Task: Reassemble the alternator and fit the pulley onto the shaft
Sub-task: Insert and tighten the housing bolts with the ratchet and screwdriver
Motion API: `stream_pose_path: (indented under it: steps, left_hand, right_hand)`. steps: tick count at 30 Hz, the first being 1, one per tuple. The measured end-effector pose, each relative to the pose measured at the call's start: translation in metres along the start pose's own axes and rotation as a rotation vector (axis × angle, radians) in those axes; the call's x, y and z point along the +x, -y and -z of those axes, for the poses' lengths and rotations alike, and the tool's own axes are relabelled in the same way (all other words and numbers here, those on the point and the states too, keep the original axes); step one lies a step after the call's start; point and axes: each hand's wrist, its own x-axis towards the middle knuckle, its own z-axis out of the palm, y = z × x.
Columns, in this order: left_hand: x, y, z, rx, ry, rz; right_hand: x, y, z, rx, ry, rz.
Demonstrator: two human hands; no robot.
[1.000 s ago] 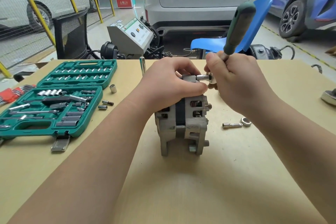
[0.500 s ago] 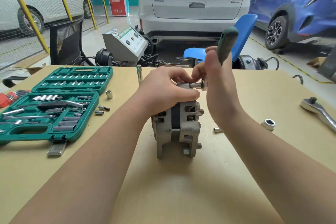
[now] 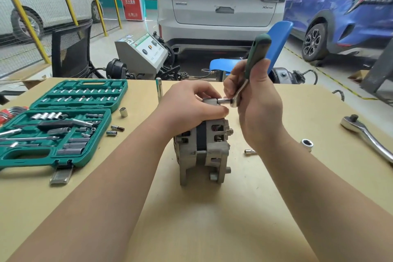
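Hands, pair, centre of frame, forearms entering from the lower corners. Left hand (image 3: 191,104): curled over the top of the alternator (image 3: 204,147), fingertips pinching the socket end where it meets the housing. Right hand (image 3: 255,100): fingers and thumb wrapped round the green-handled ratchet (image 3: 256,57) low on its grip, handle standing nearly upright and leaning slightly right. Alternator: grey cast housing, on edge on the tan table (image 3: 212,229), centre frame, its two halves closed together; no pulley can be seen on it. Socket and extension (image 3: 223,101): horizontal, running from the ratchet head into the upper lug of the housing. Change noted: against the frame a second back the handle stands steeper and the right hand has turned so its thumb side faces the camera, which I read as a stroke taken on a housing through-bolt; half a second back the pose is nearly the same, so the stroke appears at or near its end. Judgement: case-closing stage in progress, pulley fitting not yet begun. Right of centre: small adapter (image 3: 249,151), loose socket (image 3: 307,143), chrome ratchet (image 3: 370,136) at the right edge, the last absent from the earliest frame as the view has swung. Left: open green socket case (image 3: 53,155), loose sockets beside it. Far: parked cars beyond the table.
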Motion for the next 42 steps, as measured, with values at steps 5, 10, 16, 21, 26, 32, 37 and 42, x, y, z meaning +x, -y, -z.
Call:
stream_pose_path:
  steps: [5,10,16,21,26,32,37,42]
  left_hand:
    - [0.001,0.002,-0.002,-0.001,-0.008,0.001]
    - [0.002,0.003,-0.005,0.019,-0.012,-0.010]
    - [0.004,0.004,-0.005,0.037,-0.009,-0.001]
    - [0.002,0.004,-0.004,0.027,-0.026,0.009]
    - [-0.001,0.001,-0.001,-0.009,-0.005,-0.017]
    - [0.000,0.001,-0.002,0.003,-0.016,-0.021]
    - [0.000,0.001,-0.001,0.019,-0.006,-0.027]
    - [-0.001,-0.002,-0.002,0.040,-0.006,-0.020]
  right_hand:
    - [0.005,0.002,-0.010,-0.031,-0.069,-0.016]
    - [0.025,0.006,-0.008,0.027,-0.160,-0.218]
    - [0.051,0.010,-0.004,0.082,-0.201,-0.409]
    - [0.037,0.006,-0.004,0.125,-0.098,-0.326]
    - [0.011,0.000,-0.003,-0.026,-0.009,0.024]
    - [-0.008,-0.016,0.001,-0.237,-0.086,0.249]
    - [-0.020,-0.023,0.001,-0.223,-0.107,0.275]
    - [-0.005,-0.009,-0.014,-0.052,-0.200,0.130]
